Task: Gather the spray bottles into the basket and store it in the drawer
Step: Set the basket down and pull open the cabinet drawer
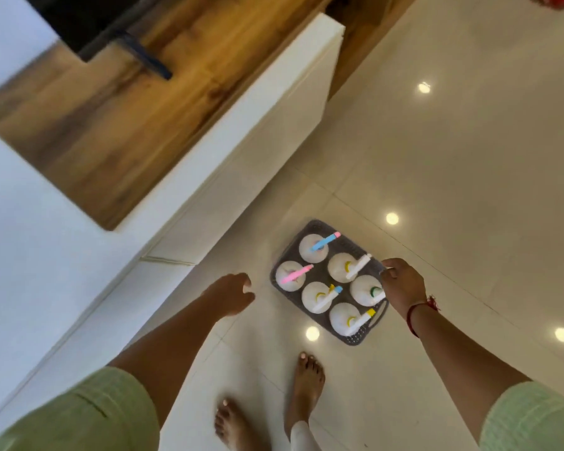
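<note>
A dark grey plastic basket (306, 227) stands on the pale tiled floor in front of my feet. Several white spray bottles stand upright inside it, among them one with a blue nozzle (313, 247) and one with a pink nozzle (290, 275). My right hand (402, 284) is over the basket's right rim, fingers curled at the edge; whether it grips the rim is unclear. My left hand (232, 294) hovers a little left of the basket, fingers apart and holding nothing.
A long white cabinet (241, 151) with a wooden top (111, 125) runs along the left, its front panels shut. A dark screen on a stand (79, 24) sits on it. My bare feet (306, 385) are just below the basket. Glossy floor stretches to the right.
</note>
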Demonstrator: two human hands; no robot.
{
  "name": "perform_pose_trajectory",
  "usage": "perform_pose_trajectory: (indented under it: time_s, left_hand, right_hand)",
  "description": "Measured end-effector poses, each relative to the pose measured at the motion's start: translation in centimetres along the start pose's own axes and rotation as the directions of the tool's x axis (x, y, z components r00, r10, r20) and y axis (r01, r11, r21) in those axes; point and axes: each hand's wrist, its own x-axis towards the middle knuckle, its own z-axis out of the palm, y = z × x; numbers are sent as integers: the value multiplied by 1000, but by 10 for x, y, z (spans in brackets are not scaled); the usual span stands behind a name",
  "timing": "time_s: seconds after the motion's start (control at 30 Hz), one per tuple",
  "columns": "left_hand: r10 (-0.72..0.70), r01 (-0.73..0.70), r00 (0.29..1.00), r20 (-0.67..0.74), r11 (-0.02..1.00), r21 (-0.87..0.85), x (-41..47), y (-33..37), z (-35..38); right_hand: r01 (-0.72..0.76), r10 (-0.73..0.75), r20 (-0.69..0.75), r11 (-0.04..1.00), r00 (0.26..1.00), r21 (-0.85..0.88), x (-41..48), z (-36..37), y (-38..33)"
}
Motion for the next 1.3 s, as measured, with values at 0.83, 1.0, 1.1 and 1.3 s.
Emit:
perform_pose_trajectory:
  time_s: [0.83,1.0,1.1,1.3]
  left_hand:
    - [-430,364,901,66,663,-654,-149,-250,126]
    - [-515,412,847,129,483,-773,-167,-276,155]
    - [-540,421,828,153,417,-805,-175,-283,169]
    - [-554,393,818,157,338,-855,-178,-286,185]
  right_hand:
    - [543,-431,409,813,805,-212,-134,235,-138]
    - [610,-444,497,754,746,-243,-153,275,-146]
    - [644,-454,530,723,716,-250,-163,291,-151]
    - [674,-436,583,684,686,-281,-177,311,-159]
